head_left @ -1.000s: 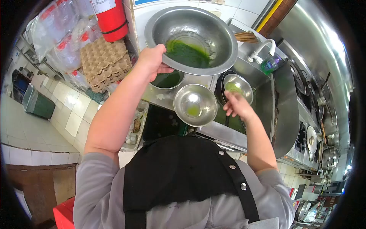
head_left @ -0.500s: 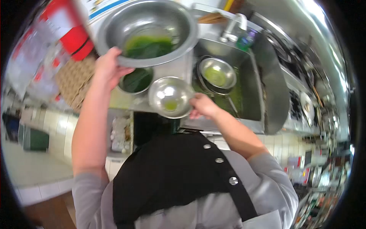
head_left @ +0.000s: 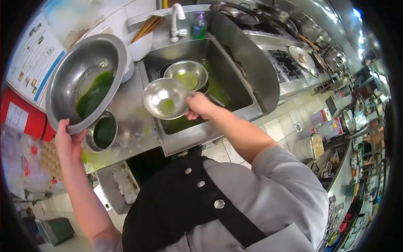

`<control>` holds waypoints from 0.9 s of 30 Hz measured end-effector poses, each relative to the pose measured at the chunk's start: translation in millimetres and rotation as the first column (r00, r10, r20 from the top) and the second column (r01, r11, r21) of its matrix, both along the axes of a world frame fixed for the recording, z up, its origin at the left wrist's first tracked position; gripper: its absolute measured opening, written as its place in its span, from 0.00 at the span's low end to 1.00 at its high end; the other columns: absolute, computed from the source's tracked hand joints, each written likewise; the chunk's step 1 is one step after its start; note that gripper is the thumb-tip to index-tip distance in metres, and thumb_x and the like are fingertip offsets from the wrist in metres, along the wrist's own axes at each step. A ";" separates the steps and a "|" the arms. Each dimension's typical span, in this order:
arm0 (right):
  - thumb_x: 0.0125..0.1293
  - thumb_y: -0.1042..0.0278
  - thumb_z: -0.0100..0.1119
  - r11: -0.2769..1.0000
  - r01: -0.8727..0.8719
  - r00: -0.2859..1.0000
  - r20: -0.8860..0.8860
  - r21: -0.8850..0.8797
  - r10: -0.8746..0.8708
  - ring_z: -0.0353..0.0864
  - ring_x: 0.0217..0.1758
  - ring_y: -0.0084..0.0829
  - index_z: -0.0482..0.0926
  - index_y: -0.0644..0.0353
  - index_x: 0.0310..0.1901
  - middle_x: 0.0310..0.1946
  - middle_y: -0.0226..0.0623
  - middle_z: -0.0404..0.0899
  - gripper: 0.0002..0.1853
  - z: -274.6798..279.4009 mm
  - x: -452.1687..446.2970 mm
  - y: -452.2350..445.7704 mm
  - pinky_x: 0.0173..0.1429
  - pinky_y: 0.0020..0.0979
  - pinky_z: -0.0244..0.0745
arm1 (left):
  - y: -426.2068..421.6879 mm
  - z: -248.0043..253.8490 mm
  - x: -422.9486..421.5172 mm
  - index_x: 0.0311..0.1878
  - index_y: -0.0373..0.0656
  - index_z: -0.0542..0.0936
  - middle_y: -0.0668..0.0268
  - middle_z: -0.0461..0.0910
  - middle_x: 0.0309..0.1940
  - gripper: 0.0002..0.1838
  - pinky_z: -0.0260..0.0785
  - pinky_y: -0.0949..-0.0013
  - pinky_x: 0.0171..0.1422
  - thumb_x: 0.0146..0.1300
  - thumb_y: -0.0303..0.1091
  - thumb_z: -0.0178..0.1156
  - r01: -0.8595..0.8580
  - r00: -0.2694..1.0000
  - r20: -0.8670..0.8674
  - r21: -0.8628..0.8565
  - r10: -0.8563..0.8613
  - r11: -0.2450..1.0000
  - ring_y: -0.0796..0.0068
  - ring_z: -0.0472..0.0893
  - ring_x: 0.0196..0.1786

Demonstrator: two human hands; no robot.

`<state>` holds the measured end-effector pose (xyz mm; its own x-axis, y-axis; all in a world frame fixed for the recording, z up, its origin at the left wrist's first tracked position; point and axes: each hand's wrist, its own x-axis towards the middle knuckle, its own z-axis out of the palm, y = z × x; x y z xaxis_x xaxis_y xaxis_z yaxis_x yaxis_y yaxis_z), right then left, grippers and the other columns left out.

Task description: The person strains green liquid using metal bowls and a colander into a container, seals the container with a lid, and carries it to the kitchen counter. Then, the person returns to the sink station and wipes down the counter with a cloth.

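Observation:
My left hand point(head_left: 70, 140) is closed on the lower rim of a large metal basin point(head_left: 63, 80), which is tilted with dark green liquid point(head_left: 95, 94) pooled at its low right side. Below the basin, a smaller metal bowl point(head_left: 91, 141) of dark green liquid stands on the counter. My right hand point(head_left: 199, 106) grips the edge of a shallow metal bowl point(head_left: 154, 98), with a little yellow-green liquid in its bottom. This bowl is above the sink's left front edge. Behind it in the sink sits another metal bowl point(head_left: 201, 72) holding yellow-green liquid.
The sink point(head_left: 247, 94) has green residue inside. At its back are a white tap point(head_left: 174, 25), a soap bottle point(head_left: 198, 27) and a white container of chopsticks point(head_left: 140, 46). A stove point(head_left: 285, 63) lies right, a red cylinder point(head_left: 21, 115) and egg tray point(head_left: 51, 159) left.
My view has turned, shifting the scene. My right hand has carried the shallow bowl from the counter side to the sink edge. The large basin is tilted more, its liquid gathered to one side.

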<state>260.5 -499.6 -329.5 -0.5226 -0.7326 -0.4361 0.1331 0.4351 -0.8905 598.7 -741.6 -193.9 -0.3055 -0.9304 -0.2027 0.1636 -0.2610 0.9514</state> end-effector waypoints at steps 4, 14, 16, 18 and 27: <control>0.69 0.65 0.42 0.996 0.074 0.986 -0.151 0.043 -0.067 0.80 0.17 0.31 0.70 0.72 0.49 0.23 0.44 0.79 0.17 -7.0 -34.0 22.5 0.16 0.30 0.74 | 2.9 6.5 -2.6 0.49 0.38 0.72 0.60 0.81 0.39 0.16 0.81 0.64 0.35 0.62 0.36 0.55 -0.004 1.000 -0.001 -0.009 0.004 1.000 0.65 0.84 0.36; 0.64 0.65 0.51 0.778 0.572 0.709 -0.633 0.260 -0.310 0.84 0.29 0.44 0.77 0.69 0.41 0.29 0.48 0.80 0.14 -52.2 -145.7 46.5 0.31 0.41 0.79 | 11.2 13.2 -5.7 0.50 0.38 0.72 0.59 0.81 0.38 0.16 0.80 0.63 0.34 0.63 0.36 0.55 -0.061 0.998 0.028 0.007 0.061 0.998 0.64 0.84 0.35; 0.64 0.62 0.52 0.840 0.542 0.261 -0.949 -0.010 -0.180 0.84 0.32 0.45 0.75 0.69 0.47 0.32 0.50 0.81 0.18 -60.9 -153.3 38.8 0.34 0.41 0.80 | 11.2 15.0 -6.0 0.51 0.36 0.71 0.58 0.81 0.39 0.17 0.81 0.62 0.34 0.63 0.35 0.55 -0.069 0.997 0.036 0.001 0.069 0.998 0.63 0.84 0.36; 0.65 0.59 0.52 0.922 0.375 0.322 -0.946 0.097 -0.032 0.85 0.34 0.45 0.74 0.67 0.51 0.36 0.51 0.81 0.20 -66.7 -159.6 21.9 0.35 0.41 0.80 | 16.5 19.3 -7.5 0.51 0.36 0.71 0.58 0.80 0.40 0.17 0.81 0.62 0.33 0.63 0.35 0.55 -0.085 0.995 0.051 -0.004 0.085 0.996 0.63 0.84 0.36; 0.73 0.51 0.46 0.932 0.275 0.843 0.406 0.236 -0.351 0.84 0.40 0.45 0.57 0.56 0.66 0.49 0.52 0.76 0.27 -148.7 -140.2 -70.0 0.35 0.42 0.80 | 43.0 36.3 -18.2 0.51 0.34 0.70 0.57 0.79 0.42 0.16 0.82 0.63 0.31 0.64 0.34 0.54 -0.188 0.980 0.059 -0.023 0.189 0.982 0.62 0.84 0.36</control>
